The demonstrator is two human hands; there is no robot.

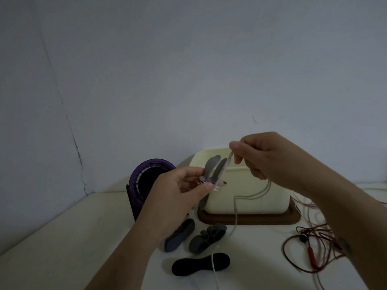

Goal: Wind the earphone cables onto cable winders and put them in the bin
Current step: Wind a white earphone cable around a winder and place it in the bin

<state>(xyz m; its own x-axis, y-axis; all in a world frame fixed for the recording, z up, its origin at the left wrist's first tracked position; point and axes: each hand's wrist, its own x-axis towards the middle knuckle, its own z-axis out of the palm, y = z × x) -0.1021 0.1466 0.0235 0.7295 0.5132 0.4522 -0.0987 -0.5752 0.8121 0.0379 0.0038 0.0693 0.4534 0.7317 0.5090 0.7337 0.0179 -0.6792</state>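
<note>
Purple fan [151, 181] sat far left on the desk [69, 237]. Left hand [180, 191] pinched a grey winder [212, 170] held up before the cream bin [245, 191]. Right hand [263, 155] gripped the pale earphone cable [235, 208] (slack trailing onto the desk). Spare winders [201, 266] below; red earphones [310, 250] lay right.

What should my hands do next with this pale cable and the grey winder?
Probably lay another turn: the right hand pinches the pale thin earphone cable at the grey flap-shaped winder held by the left hand, and much cable hangs loose toward the table.
</note>
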